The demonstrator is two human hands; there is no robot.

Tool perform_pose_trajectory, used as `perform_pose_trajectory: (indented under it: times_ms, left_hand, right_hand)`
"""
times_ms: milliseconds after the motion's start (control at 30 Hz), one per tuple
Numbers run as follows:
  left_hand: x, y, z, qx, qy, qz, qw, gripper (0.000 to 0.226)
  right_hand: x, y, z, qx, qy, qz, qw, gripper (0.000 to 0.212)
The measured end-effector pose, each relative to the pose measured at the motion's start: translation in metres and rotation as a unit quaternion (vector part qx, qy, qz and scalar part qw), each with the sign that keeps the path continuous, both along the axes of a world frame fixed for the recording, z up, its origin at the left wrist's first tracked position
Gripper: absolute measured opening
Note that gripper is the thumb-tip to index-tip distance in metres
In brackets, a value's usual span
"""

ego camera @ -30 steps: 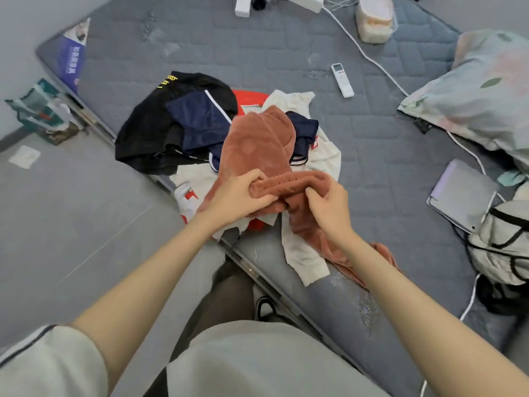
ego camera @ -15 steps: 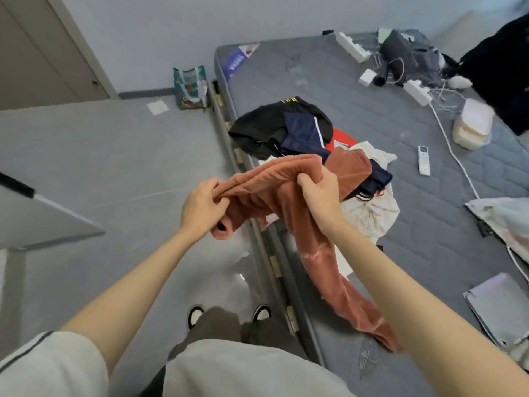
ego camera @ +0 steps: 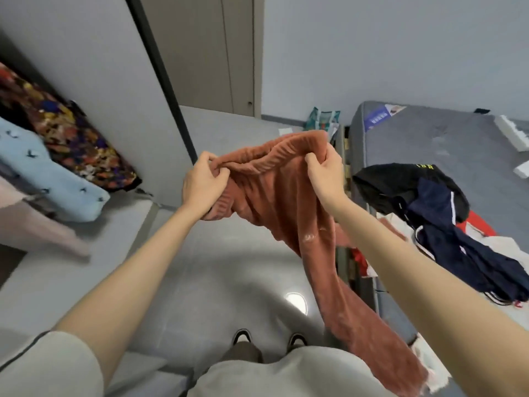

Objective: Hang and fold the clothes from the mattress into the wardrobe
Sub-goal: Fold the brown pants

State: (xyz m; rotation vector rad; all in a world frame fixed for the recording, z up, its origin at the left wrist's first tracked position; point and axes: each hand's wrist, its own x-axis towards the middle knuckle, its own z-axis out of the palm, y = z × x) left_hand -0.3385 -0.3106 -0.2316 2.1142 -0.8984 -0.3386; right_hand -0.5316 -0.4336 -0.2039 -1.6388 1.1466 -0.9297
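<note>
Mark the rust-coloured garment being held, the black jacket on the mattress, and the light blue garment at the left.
rust-coloured garment (ego camera: pixel 286 202): head view, fabric just below the ribbed band.
black jacket (ego camera: pixel 386 184): head view, its dark body.
light blue garment (ego camera: pixel 51 179): head view, its middle.

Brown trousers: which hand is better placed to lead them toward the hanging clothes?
Left, probably. Both grip the trousers at the waistband, but the left hand is on the side of the hanging clothes, while the right hand is toward the mattress, with the leg hanging under it.
</note>
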Motion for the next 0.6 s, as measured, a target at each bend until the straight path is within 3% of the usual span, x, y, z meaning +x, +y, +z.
perform_pose_trajectory:
  times_ms: [200,400,467,600]
  left_hand:
    - [0.037,0.026,0.038,0.018,-0.001,0.049,0.999,0.012]
    - [0.041,0.037,0.057,0.096,0.021,-0.001,0.995,0.020]
    - [0.040,0.031,0.070,0.061,0.098,0.013,0.993,0.019]
    - [0.036,0.017,0.098,0.033,0.294,0.050,0.954,0.030]
  right_hand:
    - [0.058,-0.009,0.011,-0.026,-0.001,0.077,0.997,0.019]
    - [0.070,-0.021,0.011,-0.025,0.024,0.133,0.991,0.023]
    - [0.073,-0.026,0.016,-0.026,0.012,0.129,0.991,0.028]
    - [0.084,-0.032,0.032,-0.001,-0.004,0.117,0.993,0.026]
